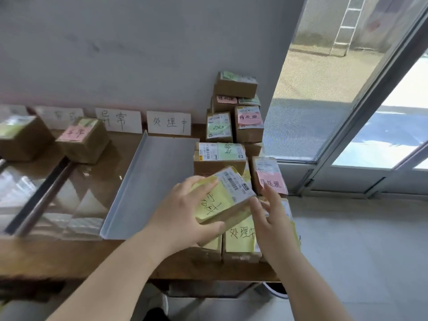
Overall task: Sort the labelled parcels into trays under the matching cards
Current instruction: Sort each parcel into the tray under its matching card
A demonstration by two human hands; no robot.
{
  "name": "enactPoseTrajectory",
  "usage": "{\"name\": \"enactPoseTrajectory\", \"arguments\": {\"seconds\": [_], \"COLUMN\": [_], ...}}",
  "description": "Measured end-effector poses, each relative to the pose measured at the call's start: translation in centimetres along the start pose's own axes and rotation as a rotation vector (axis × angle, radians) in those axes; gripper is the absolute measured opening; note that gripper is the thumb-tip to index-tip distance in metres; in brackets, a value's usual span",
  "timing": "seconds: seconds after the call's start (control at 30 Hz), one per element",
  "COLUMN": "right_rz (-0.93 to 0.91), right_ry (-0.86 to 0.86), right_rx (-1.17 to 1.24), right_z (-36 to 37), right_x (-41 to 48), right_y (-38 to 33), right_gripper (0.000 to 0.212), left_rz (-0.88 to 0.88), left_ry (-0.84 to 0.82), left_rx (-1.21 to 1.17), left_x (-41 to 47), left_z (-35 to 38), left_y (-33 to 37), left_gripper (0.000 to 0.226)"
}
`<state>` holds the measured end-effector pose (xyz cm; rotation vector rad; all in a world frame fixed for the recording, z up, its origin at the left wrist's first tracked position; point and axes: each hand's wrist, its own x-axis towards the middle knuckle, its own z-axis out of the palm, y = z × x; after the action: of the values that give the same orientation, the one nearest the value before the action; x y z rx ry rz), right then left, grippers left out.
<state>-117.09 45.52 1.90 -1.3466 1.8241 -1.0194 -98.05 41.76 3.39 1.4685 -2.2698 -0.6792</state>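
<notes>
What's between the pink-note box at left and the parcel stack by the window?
In the head view: a strip of brown tabletop, then a white tray below the 处理中 card, reaching to the parcel stack.

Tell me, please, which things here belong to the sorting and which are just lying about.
Job: yellow-note parcel in the left hand, right hand beside it, parcel pile, white tray, wall cards.
Lying about: ladder outside, glass door.

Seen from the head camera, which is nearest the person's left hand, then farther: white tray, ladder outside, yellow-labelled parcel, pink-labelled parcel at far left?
From the left hand:
1. yellow-labelled parcel, gripped in it.
2. white tray, just to its left.
3. pink-labelled parcel, far left, towards the wall.
4. ladder, outdoors, upper right.
</notes>
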Motion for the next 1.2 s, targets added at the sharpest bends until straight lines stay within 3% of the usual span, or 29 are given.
{"name": "enactPoseTrajectory", "arguments": {"seconds": [0.1, 0.17, 0.23, 0.33, 0.43, 0.53, 0.73, 0.83, 0.93, 1.03, 1.2], "right_rz": [0.006, 0.087, 0.098, 0.024, 0.018, 0.007, 0.103, 0.109, 0.093, 0.186, 0.307], "right_ry": [0.019, -0.149, -0.271, -0.183, -0.138, -0.118, -0.118, -0.145, 0.027, 0.137, 0.099], "right_rx": [0.303, 0.514, 0.611, 0.627, 0.691, 0.652, 0.654, 0.503, 0.315, 0.222, 0.088], "right_z": [0.1, 0.6, 1.5, 2.5, 3.0, 3.8, 5.8, 5.9, 4.9, 3.3, 3.1], "right_x": [0.8, 1.4, 2.0, 3.3, 4.6, 5.7, 8.0, 9.5, 11.7, 14.0, 16.5], "right_y": [-1.4, -2.6, -3.6, -4.3, -4.6, -5.0, -6.0, -6.2, -5.6, -4.4, -2.5], "right_gripper": [0.061, 0.073, 0.072, 0.074, 0.077, 0.077, 0.083, 0.071, 0.048, 0.049, 0.052], "left_rz": [-0.071, -0.094, -0.069, -0.001, -0.067, -0.146, -0.288, -0.406, -0.535, -0.647, -0.767], "left_ry": [0.212, 0.293, 0.293, 0.304, 0.284, 0.177, -0.03, -0.028, 0.032, 0.109, 0.064], "left_rx": [-0.194, -0.253, -0.29, -0.357, -0.616, -0.805, -1.113, -1.189, -1.255, -1.281, -1.168], "left_x": [0.3, 0.9, 1.3, 1.6, 2.0, 3.0, 5.1, 6.1, 7.0, 7.8, 8.8], "left_z": [-0.5, -0.4, -0.2, -0.6, -1.7, -2.5, -3.3, -3.4, -3.7, -3.8, -3.4], "left_y": [0.5, 0.8, 1.0, 0.8, -0.2, -1.8, -3.4, -5.1, -7.0, -8.9, -11.4], "left_gripper": [0.083, 0.088, 0.09, 0.078, 0.068, 0.054, 0.058, 0.05, 0.044, 0.034, 0.033]}}
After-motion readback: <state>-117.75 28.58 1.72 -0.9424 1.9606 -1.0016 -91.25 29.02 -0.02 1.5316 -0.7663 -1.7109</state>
